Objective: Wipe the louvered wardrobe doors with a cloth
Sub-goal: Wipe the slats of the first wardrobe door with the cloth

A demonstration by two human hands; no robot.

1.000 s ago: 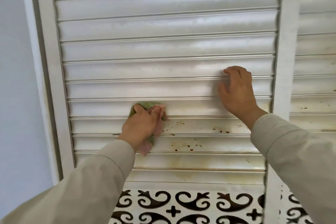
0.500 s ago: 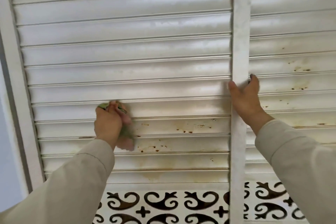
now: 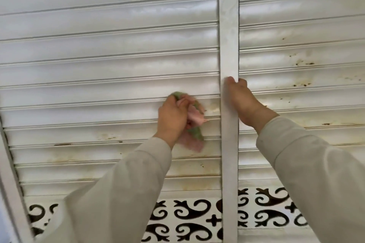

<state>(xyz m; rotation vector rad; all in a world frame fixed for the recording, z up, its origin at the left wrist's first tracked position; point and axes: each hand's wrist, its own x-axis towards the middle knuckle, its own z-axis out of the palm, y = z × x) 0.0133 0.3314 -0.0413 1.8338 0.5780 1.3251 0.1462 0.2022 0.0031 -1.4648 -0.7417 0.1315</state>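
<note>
The white louvered wardrobe door (image 3: 98, 77) fills the view, its lower slats marked with brown stains. My left hand (image 3: 172, 117) grips a crumpled pink and green cloth (image 3: 194, 122) and presses it against a slat just left of the vertical door stile (image 3: 229, 45). My right hand (image 3: 244, 102) holds the stile's edge, thumb on its front and fingers curled round behind it. A second louvered door (image 3: 306, 55) stands to the right, spotted with dark specks.
Below the slats runs a white panel with black scrollwork cut-outs (image 3: 189, 215). The left door frame (image 3: 11, 183) slants down the lower left corner. Both of my beige sleeves reach up from the bottom of the view.
My left hand has swept the cloth rightward along the slat, from the door's left part up to the stile. My right hand moved from the slats to grip the stile and stays there.
</note>
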